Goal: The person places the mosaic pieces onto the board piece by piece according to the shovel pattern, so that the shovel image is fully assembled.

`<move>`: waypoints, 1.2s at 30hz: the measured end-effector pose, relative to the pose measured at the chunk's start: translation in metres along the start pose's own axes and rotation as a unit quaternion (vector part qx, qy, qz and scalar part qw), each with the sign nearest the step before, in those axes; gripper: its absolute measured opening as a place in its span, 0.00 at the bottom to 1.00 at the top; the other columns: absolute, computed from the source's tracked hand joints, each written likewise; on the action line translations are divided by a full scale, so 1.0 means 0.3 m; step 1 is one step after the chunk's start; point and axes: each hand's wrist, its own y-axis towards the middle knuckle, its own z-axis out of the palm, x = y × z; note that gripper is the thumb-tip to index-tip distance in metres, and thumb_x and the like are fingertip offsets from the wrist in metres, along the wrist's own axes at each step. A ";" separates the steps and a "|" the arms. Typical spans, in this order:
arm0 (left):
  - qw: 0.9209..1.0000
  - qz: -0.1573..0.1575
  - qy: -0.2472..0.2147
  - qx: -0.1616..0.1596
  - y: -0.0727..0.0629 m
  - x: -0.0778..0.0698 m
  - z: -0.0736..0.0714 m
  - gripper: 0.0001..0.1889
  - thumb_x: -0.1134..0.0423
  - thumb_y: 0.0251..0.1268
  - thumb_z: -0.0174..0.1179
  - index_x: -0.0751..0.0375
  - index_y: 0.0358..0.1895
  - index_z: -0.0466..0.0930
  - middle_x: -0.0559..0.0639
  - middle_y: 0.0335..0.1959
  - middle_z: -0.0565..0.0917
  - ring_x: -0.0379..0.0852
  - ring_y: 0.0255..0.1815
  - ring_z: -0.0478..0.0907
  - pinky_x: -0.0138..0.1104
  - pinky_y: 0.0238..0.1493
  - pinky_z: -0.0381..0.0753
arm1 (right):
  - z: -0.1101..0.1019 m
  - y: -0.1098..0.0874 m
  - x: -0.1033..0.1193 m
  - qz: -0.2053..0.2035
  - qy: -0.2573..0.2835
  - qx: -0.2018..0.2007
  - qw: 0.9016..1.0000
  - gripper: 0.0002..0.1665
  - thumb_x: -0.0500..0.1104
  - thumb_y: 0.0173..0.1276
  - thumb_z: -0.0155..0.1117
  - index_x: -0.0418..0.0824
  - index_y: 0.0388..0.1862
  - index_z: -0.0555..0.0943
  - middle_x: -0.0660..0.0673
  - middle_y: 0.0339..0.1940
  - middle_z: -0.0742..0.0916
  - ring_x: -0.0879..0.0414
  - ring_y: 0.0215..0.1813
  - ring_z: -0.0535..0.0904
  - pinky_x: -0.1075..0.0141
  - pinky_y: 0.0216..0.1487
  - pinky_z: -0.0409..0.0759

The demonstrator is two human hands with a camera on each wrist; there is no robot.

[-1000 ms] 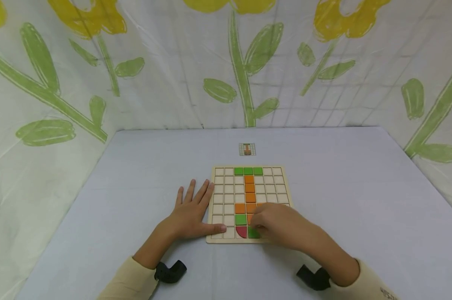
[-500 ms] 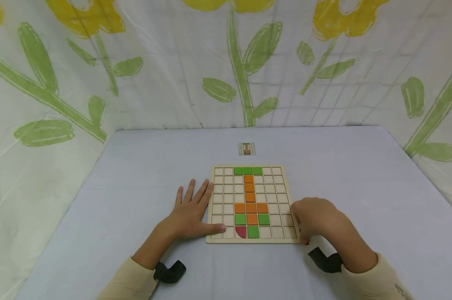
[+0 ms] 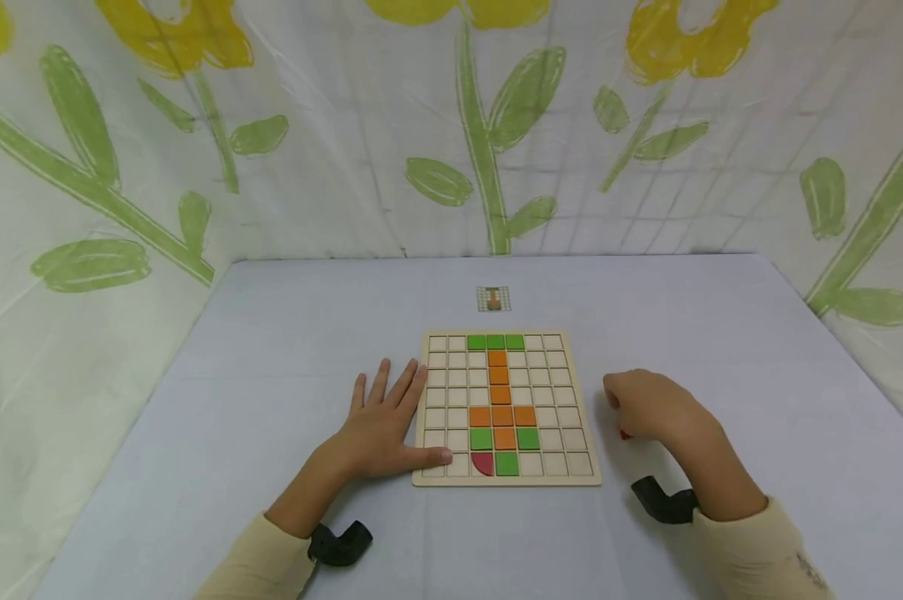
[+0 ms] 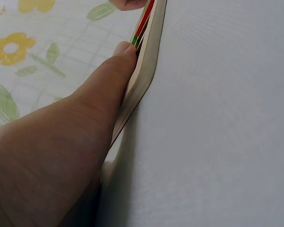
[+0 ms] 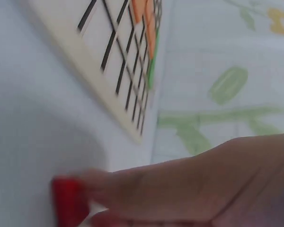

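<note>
A wooden grid board [image 3: 594, 479] lies flat on the table, with green tiles [image 3: 506, 463] and orange tiles [image 3: 500, 395] set in its squares. One dark red quarter-round tile [image 3: 482, 464] sits in the lowest row. My left hand [image 3: 376, 437] is spread flat at the board's left side, its thumb resting over the lower left squares. To the right of the board and apart from it, my right hand [image 3: 650, 406] pinches a small red piece [image 5: 68, 201] between thumb and finger. That piece is blurred in the right wrist view, so its exact shape cannot be told.
Behind the board lies a small picture card [image 3: 493, 299] showing a grid with a coloured figure. White table cloth [image 3: 309, 317] surrounds the board. A hanging sheet with painted flowers [image 3: 489, 142] stands behind the table.
My right hand has moved from over the board's lower rows rightward off it, then slightly farther away, with the red piece. Tiles it covered now show. My left hand has stayed put.
</note>
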 end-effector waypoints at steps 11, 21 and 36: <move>1.000 -0.004 0.009 -0.006 0.003 0.006 0.006 0.66 0.16 0.51 0.51 0.57 0.82 0.37 0.54 0.83 0.39 0.64 0.79 0.24 0.64 0.70 0.26 | -0.012 0.011 -0.035 -0.042 0.015 0.028 0.999 0.12 0.27 0.57 0.71 0.41 0.31 0.78 0.48 0.29 0.78 0.53 0.33 0.73 0.60 0.33 0.75; 1.000 0.000 0.006 -0.007 0.006 0.009 0.014 0.66 0.16 0.50 0.50 0.56 0.82 0.37 0.54 0.83 0.39 0.64 0.79 0.24 0.64 0.70 0.26 | -0.012 0.017 -0.027 -0.031 0.031 0.010 0.999 0.10 0.31 0.65 0.63 0.36 0.45 0.79 0.47 0.30 0.79 0.52 0.32 0.73 0.59 0.33 0.74; 1.000 0.000 0.006 -0.001 0.002 0.000 0.002 0.65 0.17 0.51 0.51 0.57 0.82 0.37 0.54 0.83 0.39 0.64 0.79 0.24 0.64 0.70 0.26 | 0.018 0.035 -0.008 -0.092 0.048 0.000 0.995 0.15 0.23 0.55 0.67 0.42 0.27 0.81 0.49 0.28 0.77 0.54 0.31 0.71 0.62 0.31 0.73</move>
